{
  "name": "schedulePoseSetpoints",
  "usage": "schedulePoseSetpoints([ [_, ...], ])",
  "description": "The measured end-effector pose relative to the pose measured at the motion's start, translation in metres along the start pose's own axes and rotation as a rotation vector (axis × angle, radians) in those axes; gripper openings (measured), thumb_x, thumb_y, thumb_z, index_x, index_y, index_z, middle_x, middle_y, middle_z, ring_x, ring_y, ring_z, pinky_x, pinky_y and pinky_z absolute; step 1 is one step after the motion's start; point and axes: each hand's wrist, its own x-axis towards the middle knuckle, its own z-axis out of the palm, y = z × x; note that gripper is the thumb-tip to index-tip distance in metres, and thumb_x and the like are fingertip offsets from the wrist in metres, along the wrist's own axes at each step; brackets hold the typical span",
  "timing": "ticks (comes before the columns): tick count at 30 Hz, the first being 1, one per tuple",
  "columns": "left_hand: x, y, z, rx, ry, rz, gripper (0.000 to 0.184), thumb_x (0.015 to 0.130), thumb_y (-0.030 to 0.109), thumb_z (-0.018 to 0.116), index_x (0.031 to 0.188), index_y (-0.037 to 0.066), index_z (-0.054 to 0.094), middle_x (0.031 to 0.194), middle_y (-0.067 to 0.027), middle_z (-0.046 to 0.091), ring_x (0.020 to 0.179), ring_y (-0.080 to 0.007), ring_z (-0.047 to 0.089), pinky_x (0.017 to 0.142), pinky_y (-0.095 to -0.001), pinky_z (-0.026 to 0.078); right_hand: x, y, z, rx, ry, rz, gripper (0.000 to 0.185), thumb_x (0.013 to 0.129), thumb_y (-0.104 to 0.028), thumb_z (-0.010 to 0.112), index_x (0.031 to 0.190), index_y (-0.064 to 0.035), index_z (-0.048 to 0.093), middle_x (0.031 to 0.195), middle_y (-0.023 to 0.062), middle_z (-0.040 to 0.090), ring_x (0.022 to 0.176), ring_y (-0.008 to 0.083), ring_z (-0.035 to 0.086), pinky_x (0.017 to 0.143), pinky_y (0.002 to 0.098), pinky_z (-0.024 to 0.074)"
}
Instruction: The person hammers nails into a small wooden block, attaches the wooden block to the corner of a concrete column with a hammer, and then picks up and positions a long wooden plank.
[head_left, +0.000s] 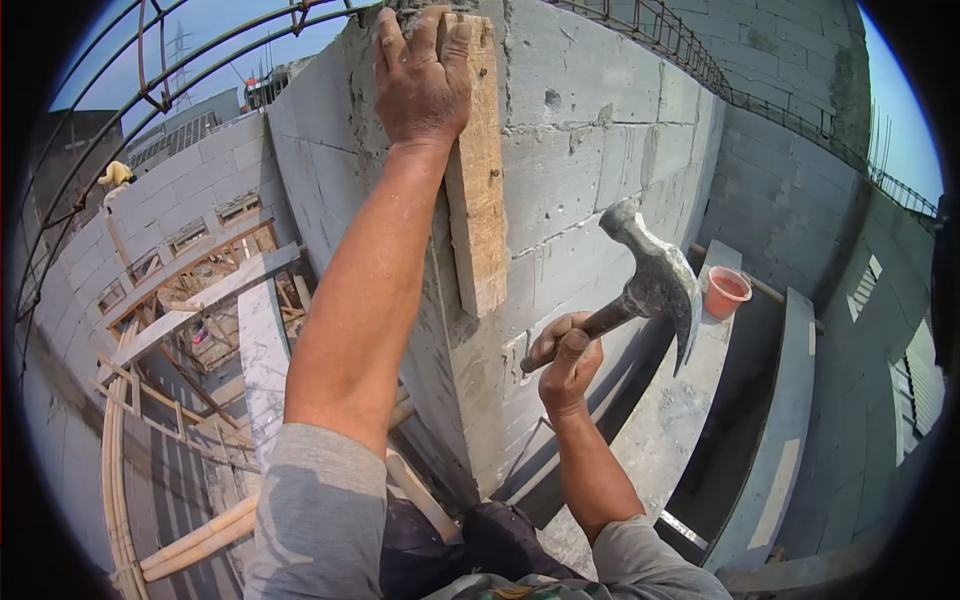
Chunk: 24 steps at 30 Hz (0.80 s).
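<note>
My left hand [425,85] reaches up to the top of a block wall corner. It holds the upper end of a narrow wooden board [480,200], its thumb on the board's face and its fingers bent over the top edge. The board stands nearly upright along the corner, with several nails or nail marks down its face. My right hand [567,365] is wrapped round the handle of a claw hammer [655,275]. The hammer is raised in front of the wall [570,200], to the right of the board and apart from it.
A red bucket [727,292] stands on a plank walkway [665,430] to the right, beside a dark gap. Rebar cages [165,100] arch at upper left and run along the wall tops. Timber and bamboo framing [190,300] lies lower left. Another person [117,174] is far left.
</note>
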Motion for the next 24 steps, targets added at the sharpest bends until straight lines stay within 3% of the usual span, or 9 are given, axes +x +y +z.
schedulePoseSetpoints([
  [3, -0.01, 0.004, 0.002, -0.03, -0.04, -0.005, 0.045, 0.097, 0.057, 0.032, 0.128, 0.032, 0.053, 0.145, -0.0212, 0.035, 0.135, -0.0387, 0.034, 0.104, -0.0464, 0.038, -0.002, -0.028, -0.012, 0.024, -0.015, 0.038, 0.048, 0.093, -0.05, 0.052, 0.086, -0.004, 0.042, 0.062, 0.0028, 0.044, 0.048, 0.0099, 0.045, 0.043, 0.0235, 0.0396],
  [6, -0.011, 0.003, 0.004, -0.054, -0.026, 0.007, 0.044, 0.098, 0.055, 0.03, 0.128, 0.032, 0.053, 0.145, -0.0216, 0.035, 0.135, -0.0386, 0.034, 0.105, -0.0463, 0.037, 0.039, -0.081, -0.011, 0.251, 0.067, -0.192, 0.037, 0.096, -0.037, 0.055, 0.093, -0.002, 0.043, 0.065, 0.0043, 0.046, 0.048, 0.0101, 0.045, 0.044, 0.0248, 0.0429],
  [9, 0.001, -0.004, 0.001, -0.038, 0.026, 0.023, 0.041, 0.099, 0.052, 0.031, 0.127, 0.031, 0.053, 0.145, -0.0213, 0.035, 0.135, -0.038, 0.034, 0.104, -0.0464, 0.038, 0.091, -0.134, -0.021, 0.415, 0.062, -0.631, 0.051, 0.097, -0.057, 0.034, 0.098, -0.0076, 0.045, 0.063, 0.003, 0.045, 0.048, 0.0131, 0.047, 0.047, 0.0285, 0.0481],
  [11, -0.002, 0.0, 0.002, -0.003, 0.044, 0.024, 0.036, 0.099, 0.046, 0.035, 0.124, 0.029, 0.054, 0.143, -0.0201, 0.037, 0.133, -0.0371, 0.036, 0.102, -0.0468, 0.042, 0.117, -0.157, -0.014, 0.492, 0.318, -0.83, 0.052, 0.096, -0.061, 0.03, 0.091, -0.0119, 0.046, 0.063, 0.0005, 0.043, 0.047, 0.0123, 0.044, 0.046, 0.0265, 0.0441],
  [14, 0.002, 0.0, 0.004, 0.017, 0.045, 0.031, 0.036, 0.1, 0.046, 0.034, 0.124, 0.029, 0.055, 0.144, -0.0197, 0.037, 0.133, -0.0375, 0.036, 0.102, -0.0467, 0.042, 0.13, -0.096, 0.041, 0.31, 0.326, -0.593, 0.045, 0.096, -0.056, 0.04, 0.089, -0.0117, 0.044, 0.062, -0.0004, 0.042, 0.048, 0.0098, 0.041, 0.048, 0.0263, 0.0414],
  [15, -0.003, 0.001, 0.002, 0.016, 0.028, 0.022, 0.036, 0.1, 0.046, 0.034, 0.124, 0.03, 0.055, 0.144, -0.0196, 0.037, 0.133, -0.0376, 0.036, 0.102, -0.0467, 0.042, 0.128, -0.043, 0.05, -0.029, 0.068, -0.273, 0.04, 0.098, -0.046, 0.046, 0.089, -0.0076, 0.045, 0.061, 0.0036, 0.046, 0.05, 0.0112, 0.044, 0.049, 0.0298, 0.0413],
  [18, -0.005, 0.004, 0.003, 0.024, 0.019, 0.032, 0.035, 0.1, 0.045, 0.036, 0.124, 0.03, 0.055, 0.142, -0.0206, 0.038, 0.133, -0.0379, 0.037, 0.101, -0.0465, 0.043, 0.138, 0.0, 0.064, -0.389, -0.19, -0.133, 0.036, 0.097, -0.034, 0.053, 0.087, -0.0006, 0.048, 0.063, 0.0129, 0.053, 0.055, 0.0151, 0.05, 0.052, 0.0344, 0.0421],
  [23, -0.002, 0.0, 0.002, 0.004, 0.057, 0.06, 0.034, 0.099, 0.043, 0.04, 0.122, 0.025, 0.059, 0.14, -0.0213, 0.04, 0.13, -0.0389, 0.04, 0.1, -0.0461, 0.044, 0.101, -0.04, 0.035, -0.19, -0.073, -0.039, 0.034, 0.098, -0.035, 0.051, 0.087, -0.0026, 0.046, 0.064, 0.0063, 0.05, 0.047, 0.0128, 0.045, 0.044, 0.0282, 0.0388],
  [24, -0.002, 0.001, 0.0, -0.024, 0.025, 0.038, 0.041, 0.1, 0.047, 0.033, 0.126, 0.027, 0.057, 0.142, -0.0233, 0.039, 0.134, -0.0374, 0.037, 0.106, -0.0429, 0.036, 0.098, -0.051, 0.035, -0.097, -0.01, -0.045, 0.035, 0.099, -0.036, 0.049, 0.086, -0.0039, 0.044, 0.062, 0.0041, 0.047, 0.044, 0.0116, 0.043, 0.042, 0.0259, 0.0378],
])
